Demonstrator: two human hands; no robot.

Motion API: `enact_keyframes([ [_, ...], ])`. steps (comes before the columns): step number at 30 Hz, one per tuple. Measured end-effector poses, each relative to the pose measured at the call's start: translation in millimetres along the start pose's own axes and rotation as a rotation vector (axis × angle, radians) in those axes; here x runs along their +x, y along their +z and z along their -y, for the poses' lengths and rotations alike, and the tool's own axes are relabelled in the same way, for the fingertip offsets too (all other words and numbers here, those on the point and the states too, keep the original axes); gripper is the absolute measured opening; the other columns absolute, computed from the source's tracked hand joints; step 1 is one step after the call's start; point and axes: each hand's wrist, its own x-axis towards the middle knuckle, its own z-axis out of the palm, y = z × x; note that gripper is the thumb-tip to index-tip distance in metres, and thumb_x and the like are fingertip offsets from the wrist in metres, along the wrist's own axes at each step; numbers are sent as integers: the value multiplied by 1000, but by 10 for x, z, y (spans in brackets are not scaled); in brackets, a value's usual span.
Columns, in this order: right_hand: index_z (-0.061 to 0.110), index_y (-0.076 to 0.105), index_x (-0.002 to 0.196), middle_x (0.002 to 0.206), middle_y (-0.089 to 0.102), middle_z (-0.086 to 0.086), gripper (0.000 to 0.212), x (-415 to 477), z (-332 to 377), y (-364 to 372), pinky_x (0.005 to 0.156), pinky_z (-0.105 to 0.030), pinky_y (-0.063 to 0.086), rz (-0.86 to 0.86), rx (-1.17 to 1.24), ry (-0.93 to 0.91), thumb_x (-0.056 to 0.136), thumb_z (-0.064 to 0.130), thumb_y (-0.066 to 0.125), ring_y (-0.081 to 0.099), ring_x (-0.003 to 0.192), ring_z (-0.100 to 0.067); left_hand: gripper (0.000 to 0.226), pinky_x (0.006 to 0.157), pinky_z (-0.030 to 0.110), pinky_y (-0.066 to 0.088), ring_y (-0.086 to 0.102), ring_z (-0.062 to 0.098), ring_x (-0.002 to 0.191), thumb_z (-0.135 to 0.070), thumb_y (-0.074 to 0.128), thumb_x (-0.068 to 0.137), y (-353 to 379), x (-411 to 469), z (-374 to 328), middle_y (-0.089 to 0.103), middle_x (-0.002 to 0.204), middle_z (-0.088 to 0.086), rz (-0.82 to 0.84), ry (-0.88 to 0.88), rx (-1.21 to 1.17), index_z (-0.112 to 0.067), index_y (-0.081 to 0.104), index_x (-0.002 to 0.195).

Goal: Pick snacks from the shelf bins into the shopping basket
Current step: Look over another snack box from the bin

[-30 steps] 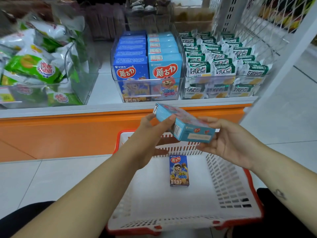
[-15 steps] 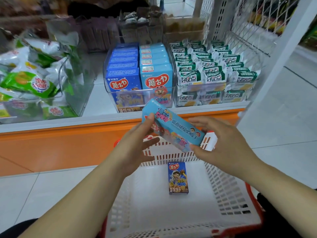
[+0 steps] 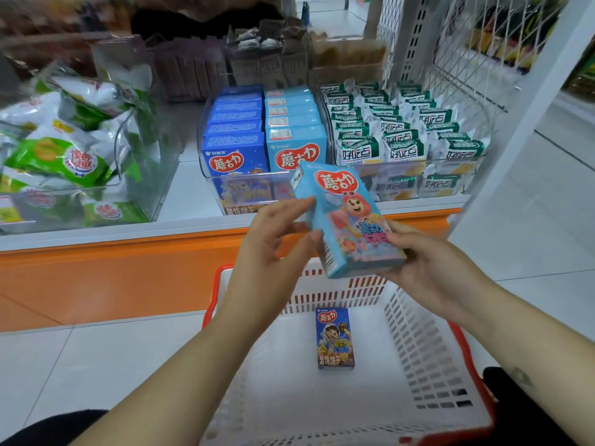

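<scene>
A light blue snack box point(image 3: 346, 217) with a red logo and a cartoon face is held above the white shopping basket point(image 3: 428, 349), its front turned up toward me. My left hand point(image 3: 273, 249) pinches its left edge with thumb and fingers. My right hand point(image 3: 428, 268) cups its lower right end from beneath. A dark blue snack box point(image 3: 335, 338) lies flat on the basket floor. The clear bin point(image 3: 257, 191) on the shelf holds rows of dark blue and light blue boxes.
A clear bin of green-and-white chip bags point(image 3: 64, 156) stands at the left. A bin of green-and-white packets point(image 3: 409, 140) sits at the right. The orange shelf front point(image 3: 112, 275) runs below the bins. A white wire rack point(image 3: 467, 59) and post stand at the right.
The light blue box has been turned between both hands, from its side facing me to its front facing up. The view has moved closer to the shelf.
</scene>
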Motion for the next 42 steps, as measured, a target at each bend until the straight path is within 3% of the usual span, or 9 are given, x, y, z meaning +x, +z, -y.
enact_keyframes([
  [4, 0, 69, 106, 110, 68, -21, 53, 24, -135, -32, 82, -38, 54, -27, 157, 126, 61, 27, 71, 67, 93, -27, 46, 93, 16, 49, 48, 2, 125, -31, 63, 88, 29, -82, -20, 48, 138, -12, 93, 171, 150, -41, 45, 129],
  [8, 0, 67, 110, 113, 67, -22, 91, 43, -169, -79, 76, -36, 57, 15, 167, 129, 28, 29, 92, 69, 91, -26, 50, 84, 22, 55, 49, 4, 126, -34, 64, 85, 36, -121, -48, 48, 140, -14, 108, 165, 32, -56, 41, 124],
  [12, 11, 61, 123, 122, 64, -17, 69, 43, -100, -57, 94, -41, 49, 55, 2, 32, 59, 23, 84, 62, 110, -30, 53, 73, 25, 57, 61, 11, 115, -34, 73, 79, 11, -70, -79, 56, 127, -19, 78, -21, -271, -40, 48, 125],
  [17, 35, 41, 133, 105, 72, 4, 73, -63, 50, 61, 83, -29, 54, -3, -482, -127, 71, 17, 75, 68, 98, -14, 57, 71, 31, 60, 69, 14, 97, -18, 70, 79, -83, 76, -52, 67, 116, -9, 9, -162, -192, -25, 51, 132],
  [21, 42, 35, 136, 116, 64, 9, 77, -15, 426, 162, 81, -28, 56, -40, -637, -315, 68, 28, 69, 67, 98, -8, 47, 73, 29, 59, 67, 9, 104, -5, 67, 83, -159, 205, -140, 67, 116, -14, 136, -113, -168, -35, 57, 118],
  [24, 40, 53, 114, 110, 66, 2, 47, 51, 730, 254, 85, -38, 56, 18, -882, -466, 72, 27, 72, 64, 99, -20, 50, 78, 26, 57, 63, 3, 109, -6, 69, 82, -243, 325, -223, 64, 121, -14, 164, -10, -55, -41, 54, 114],
  [29, 47, 47, 99, 107, 63, 15, 44, 275, 1050, 476, 83, -34, 53, -73, -942, -792, 73, 21, 72, 61, 101, -13, 39, 86, 8, 44, 58, -8, 106, -9, 67, 87, -464, 680, -349, 64, 110, -20, -117, 249, 222, -38, 58, 111],
  [36, 15, 54, 114, 111, 56, 5, 45, 1103, 1096, 594, 84, -23, 42, -291, -1196, -1144, 75, -4, 66, 50, 99, -7, 30, 96, 13, 33, 53, 11, 120, -15, 62, 91, -811, 1327, -200, 62, 123, -7, -221, 193, 555, -18, 64, 120],
  [42, 11, 54, 120, 121, 58, -8, 45, 1895, 1274, 655, 82, -17, 32, -358, -1341, -1080, 78, -4, 62, 52, 106, -20, 43, 109, 48, 33, 51, 16, 125, -46, 63, 86, -996, 1725, -67, 60, 131, -8, -36, 166, 808, -25, 62, 123],
])
